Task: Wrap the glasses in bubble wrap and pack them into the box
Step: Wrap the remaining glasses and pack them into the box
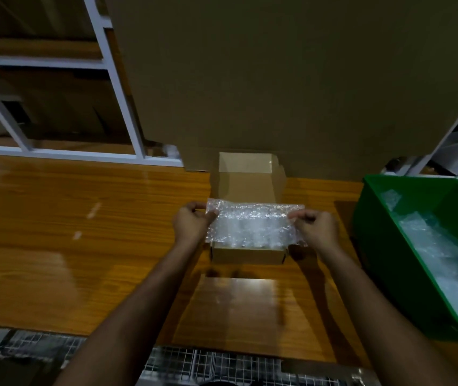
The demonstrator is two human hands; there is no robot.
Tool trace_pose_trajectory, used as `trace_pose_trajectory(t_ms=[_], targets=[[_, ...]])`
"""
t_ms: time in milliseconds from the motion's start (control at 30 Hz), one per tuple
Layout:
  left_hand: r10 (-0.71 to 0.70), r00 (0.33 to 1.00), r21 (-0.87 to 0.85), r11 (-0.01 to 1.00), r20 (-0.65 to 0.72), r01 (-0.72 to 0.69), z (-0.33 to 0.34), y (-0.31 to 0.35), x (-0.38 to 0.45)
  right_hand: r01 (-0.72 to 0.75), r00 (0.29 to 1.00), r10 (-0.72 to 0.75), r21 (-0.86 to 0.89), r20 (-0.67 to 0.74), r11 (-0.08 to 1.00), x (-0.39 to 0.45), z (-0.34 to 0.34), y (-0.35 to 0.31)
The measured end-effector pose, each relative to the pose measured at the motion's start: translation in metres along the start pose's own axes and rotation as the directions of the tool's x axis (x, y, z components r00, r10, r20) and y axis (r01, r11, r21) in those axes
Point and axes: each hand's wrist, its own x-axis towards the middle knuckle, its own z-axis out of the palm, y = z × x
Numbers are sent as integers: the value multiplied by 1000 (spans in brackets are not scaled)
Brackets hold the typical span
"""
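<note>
A glossy wooden desk (pixel 55 246) fills the scene. At its right edge sits a green plastic bin (pixel 383 227). A large sheet of cardboard (pixel 278 79) stands upright at the far side, with white metal shelving (pixel 116 79) to its left. A wire grid (pixel 222 366) runs along the near edge.

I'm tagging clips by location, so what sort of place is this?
Probably a packing bench in a storeroom or small warehouse. White shelving holds cardboard behind the wooden table, a green bin holds more bubble wrap, and both hands stretch a bubble wrap sheet over an open box.
</note>
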Motion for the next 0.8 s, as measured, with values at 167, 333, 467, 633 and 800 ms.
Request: trace_pose_trajectory(t_ms=[167, 333, 467, 633, 800], targets=[[104, 994, 130, 986, -31, -100, 8, 3, 1, -43, 997, 41, 16, 67, 999, 5, -7, 5], [294, 956, 394, 878, 7, -273, 10, -6, -5, -1, 993, -5, 46, 121, 999, 8, -20, 8], [403, 912, 507, 771, 81, -385, 16, -4, -9, 57, 994, -58, 12, 92, 998, 12, -27, 11], [454, 879, 605, 662, 146, -442, 13, -10, -6, 138, 979, -131, -33, 157, 990, 13, -28, 10], [369, 901, 584, 689, 228, -430, 3, -17, -12, 156, 961, -140, -50, 239, 986, 6, -25, 10]])
